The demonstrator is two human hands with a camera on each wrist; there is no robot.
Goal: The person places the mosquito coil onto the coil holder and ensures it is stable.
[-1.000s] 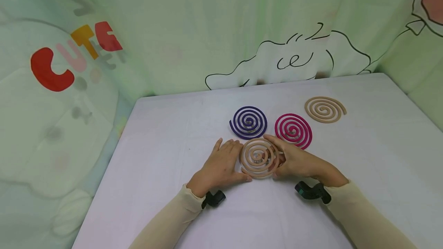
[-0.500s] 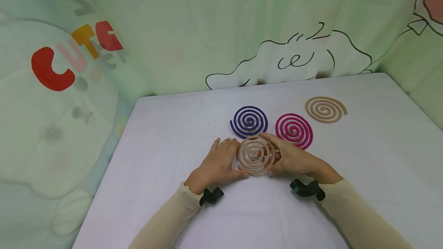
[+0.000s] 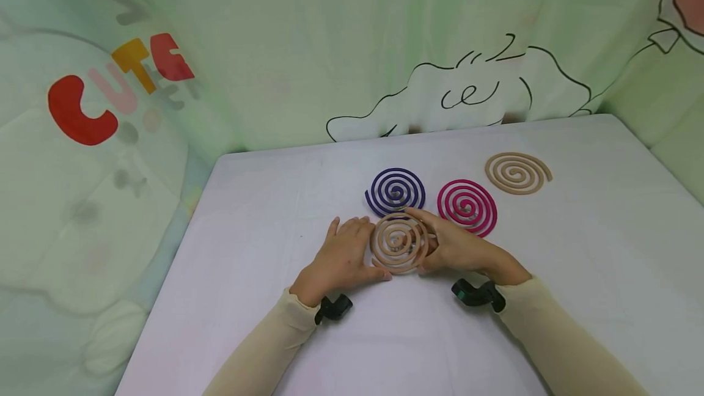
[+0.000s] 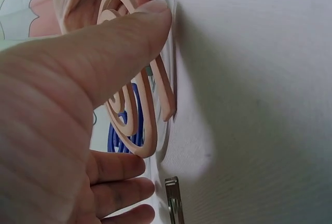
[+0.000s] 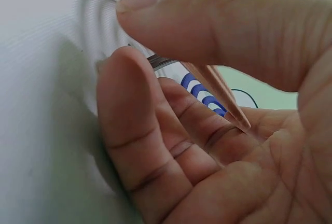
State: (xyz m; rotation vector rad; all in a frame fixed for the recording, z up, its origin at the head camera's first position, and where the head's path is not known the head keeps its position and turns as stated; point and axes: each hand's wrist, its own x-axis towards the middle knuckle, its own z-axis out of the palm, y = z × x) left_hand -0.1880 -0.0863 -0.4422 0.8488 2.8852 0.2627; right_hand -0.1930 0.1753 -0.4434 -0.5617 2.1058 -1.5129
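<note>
In the head view a tan mosquito coil (image 3: 392,260) lies between my hands, a little above the table. My right hand (image 3: 464,252) grips its right side, thumb at the near edge and index finger at the far edge, other fingers partly under it. My left hand (image 3: 342,260) touches its left edge, fingers extended and thumb along the near side. Glints of metal show under the coil; the right wrist view has a thin metal strip (image 5: 162,61) near my fingertips. A small metal piece (image 4: 174,200) stands out by my left fingers in the left wrist view.
Just beyond the held coil lies a blue-purple mosquito coil (image 3: 395,191). To its right is a pink mosquito coil (image 3: 467,208), and farther back another tan mosquito coil (image 3: 514,173). They lie on a white-covered table (image 3: 264,200) before a printed green curtain (image 3: 275,66).
Both hands and the tan coil between them have shifted left and slightly away from me, the right hand farther than the left. The other coils have stayed put.
</note>
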